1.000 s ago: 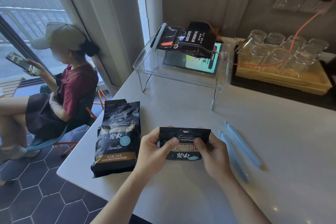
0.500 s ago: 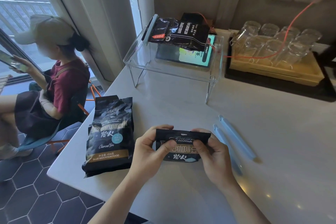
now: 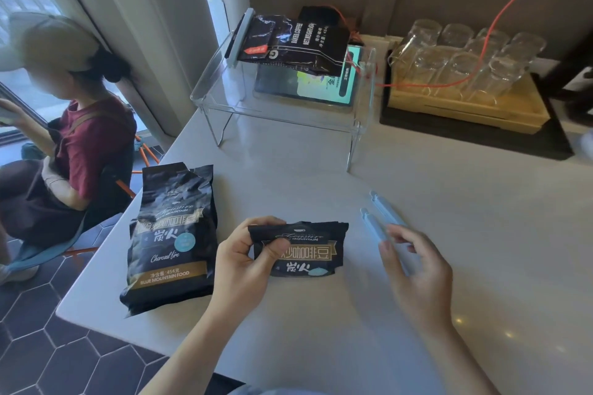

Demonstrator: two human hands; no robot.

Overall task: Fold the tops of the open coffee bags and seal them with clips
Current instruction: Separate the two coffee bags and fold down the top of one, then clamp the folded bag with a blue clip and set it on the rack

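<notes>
Now my left hand [image 3: 244, 261] pinches the folded "MOUNTAIN" bag [image 3: 303, 250], right-hand fingers [image 3: 393, 250] spread loose over the clips [image 3: 382, 213], beside the "BLUE MOUNTAIN FOOD" bag [image 3: 171, 240].

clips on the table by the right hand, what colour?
Light blue, both clips; shows in the head view.
</notes>
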